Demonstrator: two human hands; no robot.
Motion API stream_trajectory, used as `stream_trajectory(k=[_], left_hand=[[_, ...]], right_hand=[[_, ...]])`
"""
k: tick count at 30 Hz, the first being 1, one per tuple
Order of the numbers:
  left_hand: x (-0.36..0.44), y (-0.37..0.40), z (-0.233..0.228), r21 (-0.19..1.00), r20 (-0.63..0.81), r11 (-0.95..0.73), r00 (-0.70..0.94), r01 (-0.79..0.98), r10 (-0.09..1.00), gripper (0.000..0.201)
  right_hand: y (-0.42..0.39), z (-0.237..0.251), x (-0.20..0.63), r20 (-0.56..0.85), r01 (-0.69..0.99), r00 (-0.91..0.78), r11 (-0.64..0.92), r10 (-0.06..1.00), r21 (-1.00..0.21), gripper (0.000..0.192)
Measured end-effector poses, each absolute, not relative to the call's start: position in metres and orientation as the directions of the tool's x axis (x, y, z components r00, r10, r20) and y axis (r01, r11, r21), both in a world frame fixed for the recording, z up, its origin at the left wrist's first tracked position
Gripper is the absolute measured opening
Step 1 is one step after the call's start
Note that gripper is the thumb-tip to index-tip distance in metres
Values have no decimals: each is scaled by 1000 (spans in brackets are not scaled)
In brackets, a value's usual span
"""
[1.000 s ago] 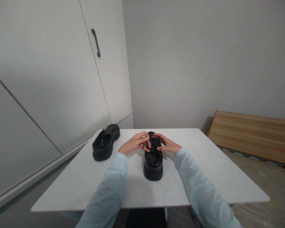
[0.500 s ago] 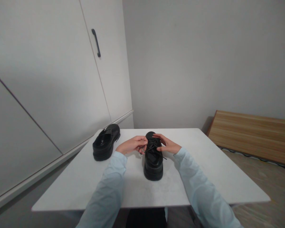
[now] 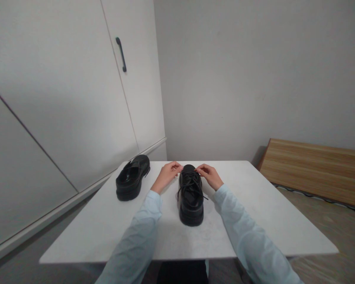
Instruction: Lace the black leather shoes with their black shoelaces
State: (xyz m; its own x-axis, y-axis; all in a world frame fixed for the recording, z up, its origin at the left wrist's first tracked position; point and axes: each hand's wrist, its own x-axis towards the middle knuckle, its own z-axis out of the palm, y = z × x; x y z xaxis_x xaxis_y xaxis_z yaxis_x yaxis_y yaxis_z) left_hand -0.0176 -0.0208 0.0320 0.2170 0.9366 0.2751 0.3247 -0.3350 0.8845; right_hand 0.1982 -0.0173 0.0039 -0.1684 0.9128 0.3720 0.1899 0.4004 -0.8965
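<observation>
White table [image 3: 263, 232] below, left hand [image 3: 167, 175] and right hand [image 3: 211, 176] have advanced, black shoe [image 3: 191, 196] between curled fingers, any pinch indiscernible.

What the fingertips of the left hand [image 3: 166, 176] and right hand [image 3: 210, 176] pinch or touch near the toe of the nearer shoe [image 3: 191, 209] is too small to tell; both palms are hidden. Its black laces [image 3: 191, 180] merge with the black upper, so how they cross is unclear. The other shoe [image 3: 130, 191] hides most of its own lacing. The blue sleeves [image 3: 133, 236] and a dark shape [image 3: 182, 273] run off the bottom edge, the cabinet [image 3: 62, 98] off the left and top, the wooden board [image 3: 313, 171] off the right
</observation>
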Motion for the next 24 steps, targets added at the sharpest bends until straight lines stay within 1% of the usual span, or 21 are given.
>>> stream_trajectory(k=[4,7,11,17,20,24], left_hand=[[-9,-23,25,814,334,-398,221,422,917,27],[-2,-26,23,783,379,-434,211,445,901,24],[4,-24,20,749,431,-472,199,465,880,20],[7,-24,18,739,417,-469,219,483,882,11],[6,-24,17,731,409,-451,200,512,890,9],[3,-23,15,756,354,-397,185,520,917,11]], right_hand=[[-18,3,194,399,255,-151,425,905,-868,26],[-17,1,193,394,282,-159,424,905,-860,25],[-15,0,192,386,272,-159,416,909,-868,25],[-13,-3,191,401,280,-166,433,901,-857,20],[-11,-5,193,446,315,-153,471,882,-824,15],[-11,-8,197,499,399,-141,510,855,-762,11]])
